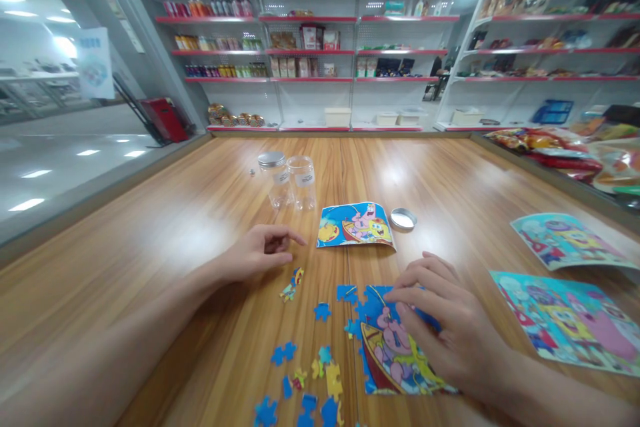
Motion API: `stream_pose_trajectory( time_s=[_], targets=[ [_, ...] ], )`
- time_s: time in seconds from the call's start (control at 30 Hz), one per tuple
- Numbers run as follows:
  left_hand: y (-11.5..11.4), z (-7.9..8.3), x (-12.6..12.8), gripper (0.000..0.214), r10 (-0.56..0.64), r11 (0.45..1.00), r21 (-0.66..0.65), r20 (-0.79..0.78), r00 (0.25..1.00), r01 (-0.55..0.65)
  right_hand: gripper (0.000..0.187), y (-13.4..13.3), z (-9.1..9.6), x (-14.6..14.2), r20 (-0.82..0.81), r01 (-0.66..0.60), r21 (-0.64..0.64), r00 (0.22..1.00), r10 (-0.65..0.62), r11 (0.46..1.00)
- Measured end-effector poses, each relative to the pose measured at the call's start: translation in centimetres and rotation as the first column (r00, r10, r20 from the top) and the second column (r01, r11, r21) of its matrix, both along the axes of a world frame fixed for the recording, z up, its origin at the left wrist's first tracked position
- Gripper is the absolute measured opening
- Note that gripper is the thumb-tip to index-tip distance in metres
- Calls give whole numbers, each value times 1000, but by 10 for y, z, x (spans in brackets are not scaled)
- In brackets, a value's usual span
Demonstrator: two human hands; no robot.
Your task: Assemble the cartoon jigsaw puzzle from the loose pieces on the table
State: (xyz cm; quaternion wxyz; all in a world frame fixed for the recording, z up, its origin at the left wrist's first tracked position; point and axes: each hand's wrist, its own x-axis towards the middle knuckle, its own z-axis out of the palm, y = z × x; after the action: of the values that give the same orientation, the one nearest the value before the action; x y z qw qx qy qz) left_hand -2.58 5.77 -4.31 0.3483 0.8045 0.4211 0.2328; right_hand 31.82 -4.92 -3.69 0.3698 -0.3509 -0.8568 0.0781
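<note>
"So, where's your puzzle?"

"On the table, under your right hand. It's half bent; I can't tell if it grips anything. Your left hand is loosely open, empty. Press softly, keep pieces flat."

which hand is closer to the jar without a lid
Left. Your left hand is on the near side of the open jar; your right hand is farther away, over the puzzle.

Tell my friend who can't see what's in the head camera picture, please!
A person's right hand is over a partly built cartoon puzzle on a wooden table, with loose pieces to the left. The left hand is near them; beyond are a picture sheet and two clear jars.
</note>
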Motion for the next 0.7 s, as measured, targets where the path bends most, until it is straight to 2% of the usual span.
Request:
stream_pose_trajectory(
  time_s=[0.1, 0.17, 0.47, 0.7],
  targets=[
    [-5, 9, -2, 23, -268, 961, 57, -29, 963, 270, 18, 0, 0, 1, 17, 7, -8, 1000, -7, 1000],
    [-7, 12, 0, 20, -321, 936, 128, -74, 944, 329, 18, -1, 0, 1, 27, 8, -4, 1000, -8, 1000],
    [-8, 7, 5, 14, -312, 923, 208, -92, 946, 324, 17, 0, 1, -1, 3, -20, -28, 1000, 20, 999],
    [-7, 7, 6, 12, -306, 927, 196, -103, 946, 321, 19, -1, 2, -2, -6, -23, -35, 1000, 23, 999]
  ],
)
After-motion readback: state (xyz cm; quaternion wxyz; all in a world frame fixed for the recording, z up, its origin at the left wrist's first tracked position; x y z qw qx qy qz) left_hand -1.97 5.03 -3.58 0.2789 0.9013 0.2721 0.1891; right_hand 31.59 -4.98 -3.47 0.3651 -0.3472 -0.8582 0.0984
